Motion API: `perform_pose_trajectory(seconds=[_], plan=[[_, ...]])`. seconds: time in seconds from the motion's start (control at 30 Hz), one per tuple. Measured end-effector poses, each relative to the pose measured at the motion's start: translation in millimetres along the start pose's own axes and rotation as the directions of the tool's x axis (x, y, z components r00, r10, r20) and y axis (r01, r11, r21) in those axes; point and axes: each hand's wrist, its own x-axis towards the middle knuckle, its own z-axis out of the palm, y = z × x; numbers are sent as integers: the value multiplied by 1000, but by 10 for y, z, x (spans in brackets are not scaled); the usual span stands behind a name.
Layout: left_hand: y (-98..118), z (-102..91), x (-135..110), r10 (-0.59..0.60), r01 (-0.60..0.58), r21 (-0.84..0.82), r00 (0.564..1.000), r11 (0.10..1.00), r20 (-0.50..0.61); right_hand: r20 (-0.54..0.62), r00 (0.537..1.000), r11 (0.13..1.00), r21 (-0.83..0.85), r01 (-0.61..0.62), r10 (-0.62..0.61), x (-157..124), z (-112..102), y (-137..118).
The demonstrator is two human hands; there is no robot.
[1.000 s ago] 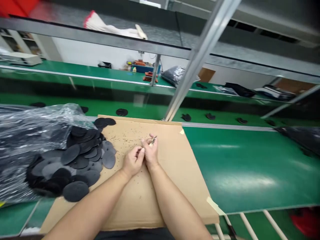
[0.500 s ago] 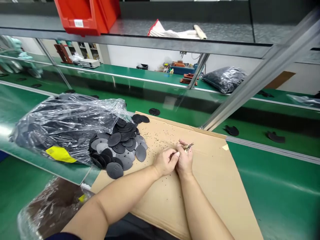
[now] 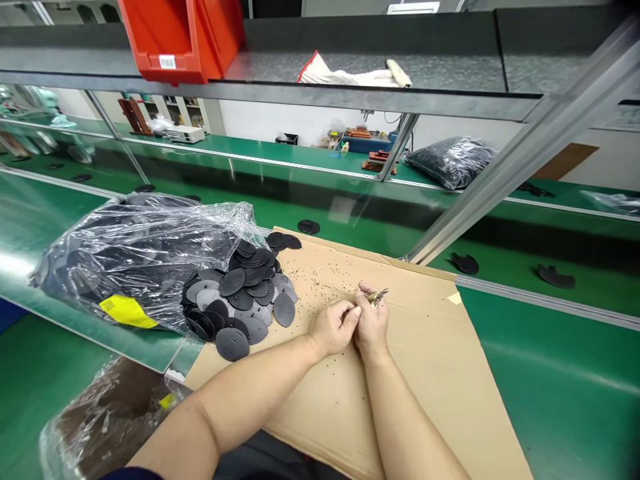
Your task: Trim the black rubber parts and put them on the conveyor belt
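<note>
My right hand (image 3: 373,328) is closed around small cutting pliers (image 3: 380,297), whose metal jaws stick out past the fingers, pointing up and to the right. Against it rests my left hand (image 3: 334,327), its fingers curled and thumb pressed to them. Whatever the left hand may hold is hidden. Both hands are over a cardboard sheet (image 3: 425,373) strewn with tiny black bits. To their left lies a heap of dark oval plastic pieces (image 3: 233,343), spilling from a clear plastic bag (image 3: 145,253) filled with more dark pieces.
A green conveyor belt (image 3: 360,233) runs behind the cardboard, carrying scattered dark pieces (image 3: 309,227). Overhead, a shelf (image 3: 450,53) bears a red bin (image 3: 183,40) and a white glove (image 3: 350,77). A metal post (image 3: 480,180) rises at right. A plastic-lined box (image 3: 100,413) stands lower left.
The view has tilted up slightly, so most things sit a little lower and further right in the picture. Both hands keep nearly the same pose, with the pliers still in the right.
</note>
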Motion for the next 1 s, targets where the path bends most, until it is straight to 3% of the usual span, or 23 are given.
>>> perform_pose_trajectory(seconds=[1.0], plan=[[-16, -5, -1, -47, 45, 39, 998, 998, 50, 24, 997, 989, -128, 75, -72, 12, -23, 57]])
